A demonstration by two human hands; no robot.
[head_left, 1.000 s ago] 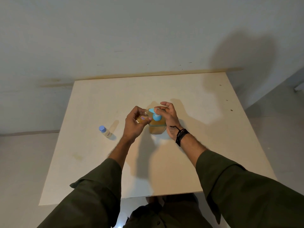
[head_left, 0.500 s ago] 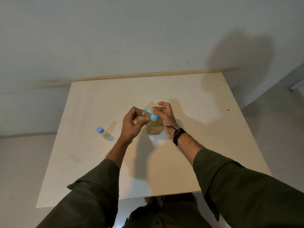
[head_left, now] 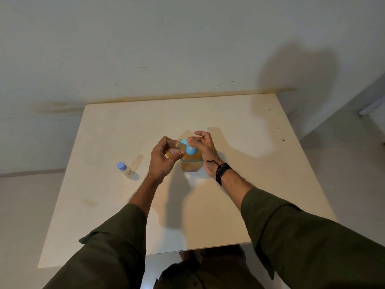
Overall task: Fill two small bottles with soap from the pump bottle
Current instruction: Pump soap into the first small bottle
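Soap bottle [head_left: 174, 152] stays gripped in the left hand [head_left: 161, 161] under the spout while the right hand's [head_left: 205, 151] fingers keep pressing the pump bottle [head_left: 191, 161], so filling continues.

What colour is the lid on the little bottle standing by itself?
The small clear bottle's round cap is light blue, seen in the head view.

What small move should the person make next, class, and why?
Probably press the blue pump head down with the right hand: the left hand holds a small clear bottle at its spout, and the amber soap bottle stands ready.
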